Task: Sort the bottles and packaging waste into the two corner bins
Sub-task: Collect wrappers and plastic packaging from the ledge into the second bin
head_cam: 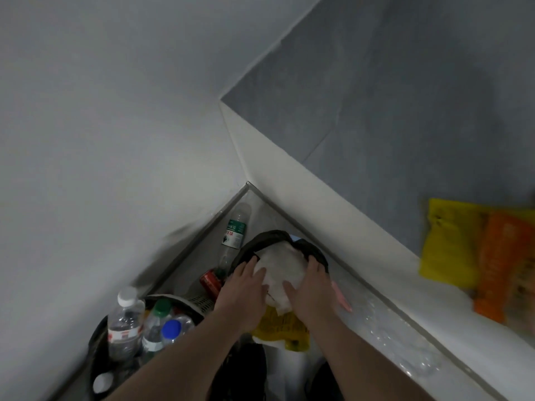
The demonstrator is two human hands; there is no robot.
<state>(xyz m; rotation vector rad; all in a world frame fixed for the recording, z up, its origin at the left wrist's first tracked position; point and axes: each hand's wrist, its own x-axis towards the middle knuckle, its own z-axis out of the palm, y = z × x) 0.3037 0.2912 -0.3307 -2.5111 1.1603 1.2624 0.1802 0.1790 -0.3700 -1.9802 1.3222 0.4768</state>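
Observation:
Two bins stand in a wall corner. The right bin (269, 237), lined with a black bag, holds a wad of white packaging (285, 266). My left hand (246, 287) and my right hand (308, 287) both lie flat on that wad, fingers spread. The left bin (199, 303) holds several clear plastic bottles (126, 322) standing upright. A green-labelled bottle (236, 231) lies on the floor in the corner behind the bins. A red can (210, 280) sits between the bins. A yellow plastic bag (282, 328) lies under my right wrist.
A white ledge (376, 250) runs along the right wall; on it lie a yellow packet (448, 244) and an orange packet (503, 264). Clear crumpled plastic (399, 342) and a pink item (341, 296) lie at the ledge's foot. White wall at left.

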